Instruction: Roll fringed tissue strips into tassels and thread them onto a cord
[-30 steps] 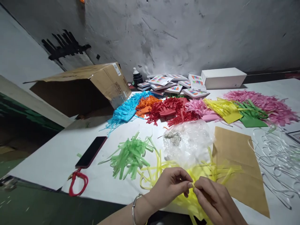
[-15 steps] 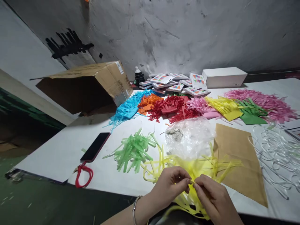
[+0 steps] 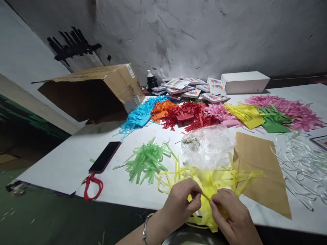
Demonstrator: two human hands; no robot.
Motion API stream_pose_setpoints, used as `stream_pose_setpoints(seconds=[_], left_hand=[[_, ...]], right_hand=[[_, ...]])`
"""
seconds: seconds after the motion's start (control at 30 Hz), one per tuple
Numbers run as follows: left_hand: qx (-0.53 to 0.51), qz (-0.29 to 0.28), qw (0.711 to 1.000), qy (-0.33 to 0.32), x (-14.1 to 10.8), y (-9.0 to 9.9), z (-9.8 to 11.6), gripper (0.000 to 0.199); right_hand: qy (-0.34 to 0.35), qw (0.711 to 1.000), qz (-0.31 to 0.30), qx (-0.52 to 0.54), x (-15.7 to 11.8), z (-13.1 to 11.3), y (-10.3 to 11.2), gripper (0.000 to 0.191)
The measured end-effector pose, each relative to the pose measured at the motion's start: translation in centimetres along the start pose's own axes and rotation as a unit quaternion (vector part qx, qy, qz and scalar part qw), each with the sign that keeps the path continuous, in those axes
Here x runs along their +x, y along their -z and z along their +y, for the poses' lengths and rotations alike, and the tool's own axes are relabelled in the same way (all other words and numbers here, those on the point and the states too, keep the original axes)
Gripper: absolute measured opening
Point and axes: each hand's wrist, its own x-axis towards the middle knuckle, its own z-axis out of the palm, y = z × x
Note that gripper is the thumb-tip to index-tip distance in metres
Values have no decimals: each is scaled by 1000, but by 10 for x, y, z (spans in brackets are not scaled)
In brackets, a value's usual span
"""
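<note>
Both hands are close together at the table's front edge, over a loose heap of yellow tissue-paper strips [image 3: 201, 173]. My left hand [image 3: 182, 199], with a silver bangle on its wrist, is closed in a pinch on a yellow strip. Facing it, my right hand [image 3: 231, 211] pinches the same strip between thumb and forefinger, and a short stretch of it shows between the hands. More yellow paper hangs below the fingers over the edge. Left of the heap lies a pile of pale green strips [image 3: 145, 160]. Behind it rests a crumpled clear plastic bag [image 3: 214, 146].
A phone [image 3: 105, 157] with a red cord [image 3: 93, 187] lies at left. An open cardboard box [image 3: 122, 85] stands behind it. Coloured fringes, including a red one [image 3: 189, 114], line the back before stacked flat boxes [image 3: 178, 85]. Brown paper [image 3: 260, 170] and tangled white cord [image 3: 301, 170] lie right.
My hands have drawn slightly apart, the left moving a little left, so more of the yellow strip shows between them. The view has shifted slightly.
</note>
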Motion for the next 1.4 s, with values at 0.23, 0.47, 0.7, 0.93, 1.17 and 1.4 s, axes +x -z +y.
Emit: stream_pose_setpoints(seconds=[0.23, 0.47, 0.7, 0.93, 1.17, 1.4], left_hand=[[-120, -64, 982, 131, -12, 14, 0, 7], [-44, 201, 958, 202, -3, 119, -40, 11], [380, 317, 869, -17, 22, 140, -51, 35], [221, -207, 946, -119, -16, -15, -29, 52], [170, -241, 949, -108, -31, -24, -28, 21], [119, -154, 981, 1, -38, -27, -24, 20]], right_hand=[[-97, 982, -62, 147, -11, -2, -10, 13], [-35, 994, -83, -54, -25, 30, -42, 33], [66, 969, -65, -227, -44, 48, -39, 39], [80, 968, -78, -223, -52, 49, -29, 49], [162, 968, -63, -181, -67, 57, -1, 38], [59, 988, -55, -128, -65, 60, 4, 26]])
